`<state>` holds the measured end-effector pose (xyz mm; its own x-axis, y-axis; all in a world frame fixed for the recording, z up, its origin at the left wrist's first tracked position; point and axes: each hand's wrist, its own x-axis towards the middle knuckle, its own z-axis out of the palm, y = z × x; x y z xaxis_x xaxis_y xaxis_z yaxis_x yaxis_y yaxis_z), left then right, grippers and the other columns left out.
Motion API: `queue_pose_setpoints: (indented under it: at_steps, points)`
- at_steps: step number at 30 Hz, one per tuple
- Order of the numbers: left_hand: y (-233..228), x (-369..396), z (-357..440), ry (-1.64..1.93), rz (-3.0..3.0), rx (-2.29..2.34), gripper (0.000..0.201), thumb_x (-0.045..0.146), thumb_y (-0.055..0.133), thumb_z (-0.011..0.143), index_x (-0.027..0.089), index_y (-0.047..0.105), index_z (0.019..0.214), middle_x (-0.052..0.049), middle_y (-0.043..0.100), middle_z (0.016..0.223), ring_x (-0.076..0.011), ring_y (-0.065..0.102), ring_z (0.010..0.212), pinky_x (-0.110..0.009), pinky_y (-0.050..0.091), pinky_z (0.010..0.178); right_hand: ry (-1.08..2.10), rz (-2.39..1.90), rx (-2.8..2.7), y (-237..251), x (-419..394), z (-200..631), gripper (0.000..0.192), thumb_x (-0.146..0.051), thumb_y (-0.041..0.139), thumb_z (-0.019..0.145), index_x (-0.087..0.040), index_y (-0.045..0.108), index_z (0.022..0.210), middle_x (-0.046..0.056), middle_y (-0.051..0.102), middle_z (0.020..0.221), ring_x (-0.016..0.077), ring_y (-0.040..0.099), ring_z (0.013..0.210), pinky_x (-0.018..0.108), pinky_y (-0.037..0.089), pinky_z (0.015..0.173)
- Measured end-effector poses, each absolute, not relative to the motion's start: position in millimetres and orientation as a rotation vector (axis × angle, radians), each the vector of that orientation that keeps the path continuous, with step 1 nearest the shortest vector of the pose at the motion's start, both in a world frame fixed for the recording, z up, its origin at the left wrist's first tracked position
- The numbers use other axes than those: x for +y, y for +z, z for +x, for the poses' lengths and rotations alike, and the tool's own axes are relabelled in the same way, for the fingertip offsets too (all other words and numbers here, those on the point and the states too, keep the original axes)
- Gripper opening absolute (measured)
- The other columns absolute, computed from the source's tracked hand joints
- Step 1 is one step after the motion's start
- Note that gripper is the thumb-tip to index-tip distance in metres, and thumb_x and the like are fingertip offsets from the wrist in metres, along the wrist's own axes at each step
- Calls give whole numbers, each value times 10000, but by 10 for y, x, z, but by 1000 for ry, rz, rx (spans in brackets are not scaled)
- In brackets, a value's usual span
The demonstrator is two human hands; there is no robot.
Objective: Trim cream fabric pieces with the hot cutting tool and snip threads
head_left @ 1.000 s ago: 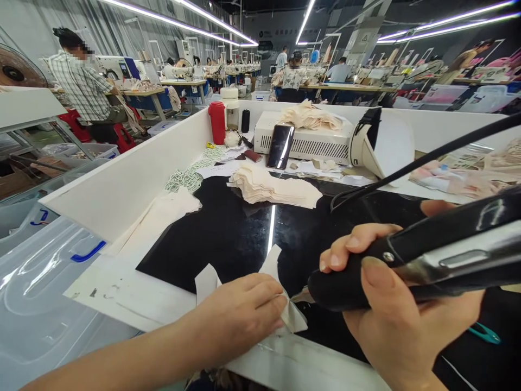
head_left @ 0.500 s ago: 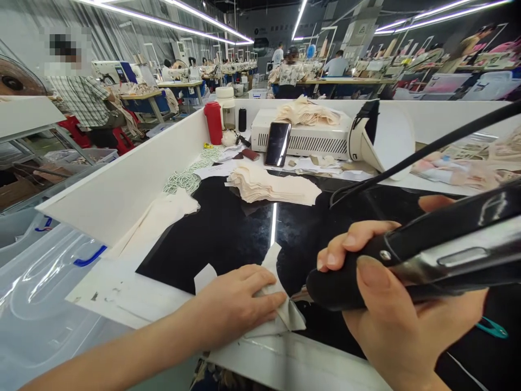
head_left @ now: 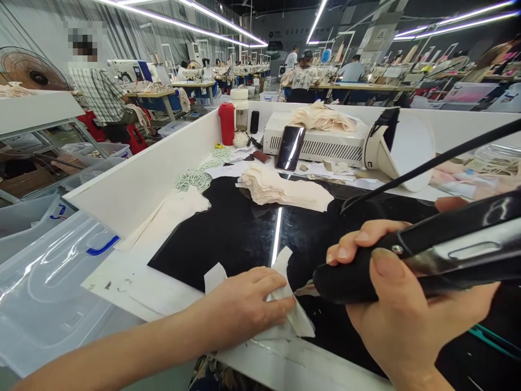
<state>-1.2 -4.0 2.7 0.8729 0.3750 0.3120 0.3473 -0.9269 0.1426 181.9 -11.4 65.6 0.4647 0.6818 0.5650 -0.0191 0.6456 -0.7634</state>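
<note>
My left hand (head_left: 256, 298) presses its bent fingers on a small cream fabric piece (head_left: 303, 320) at the table's near edge. A narrow end of that piece points away from me, and part of it lies hidden under the fingers. My right hand (head_left: 411, 309) is wrapped round a bulky black hand tool (head_left: 354, 282) with a silver slotted panel. A thin, pale tip from the tool's rounded end meets the fabric's right side. The tool's exact kind is unclear. A pale cut piece (head_left: 214, 276) lies just beyond my left wrist.
A stack of cream fabric pieces (head_left: 285, 190) lies on the black tabletop. Behind it are a propped phone (head_left: 290, 147), a white vented box (head_left: 321, 145) and a red bottle (head_left: 227, 124). A black cable (head_left: 443, 155) crosses the right side. A white side wall (head_left: 150, 168) borders the left.
The view has shifted, moving the scene slightly right. The fabric's near right corner, creased before, now lies flatter. Both hands keep their hold, with the tool's tip still beside the fabric.
</note>
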Motion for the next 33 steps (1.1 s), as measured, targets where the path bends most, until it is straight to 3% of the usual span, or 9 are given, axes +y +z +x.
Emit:
queue_pose_setpoints:
  at_steps: [14,20,25,33]
  points:
    - [43,-56,1,550,2903,630,232,218,501,1001,151,614,1192,-138,573,1197,-228,552,1199,-350,507,1029,428,-790,-1016,624,-41,1746,533,-160,729,796,-376,525,1238,-52,615,835,151,591,581,353,549,546]
    - [41,-268,82,614,2974,701,295,291,583,963,92,606,1180,-146,625,1129,-254,587,1123,-381,542,983,479,-807,-1056,616,-98,1761,373,-120,685,842,-314,488,1091,-41,610,856,146,615,575,359,573,564]
    - [126,-176,88,654,2988,615,220,216,507,1002,68,615,1124,-124,648,1122,-212,573,1157,-341,477,1085,519,-780,-1055,622,-188,1806,528,-158,719,829,-314,450,1256,-28,601,874,153,626,581,356,575,531]
    - [180,444,57,462,2798,317,261,190,401,1041,106,629,1136,-100,657,1159,-176,606,1110,-284,508,1020,540,-731,-1055,616,-199,1824,542,-133,711,827,-306,475,1284,-27,609,873,141,628,583,324,576,513]
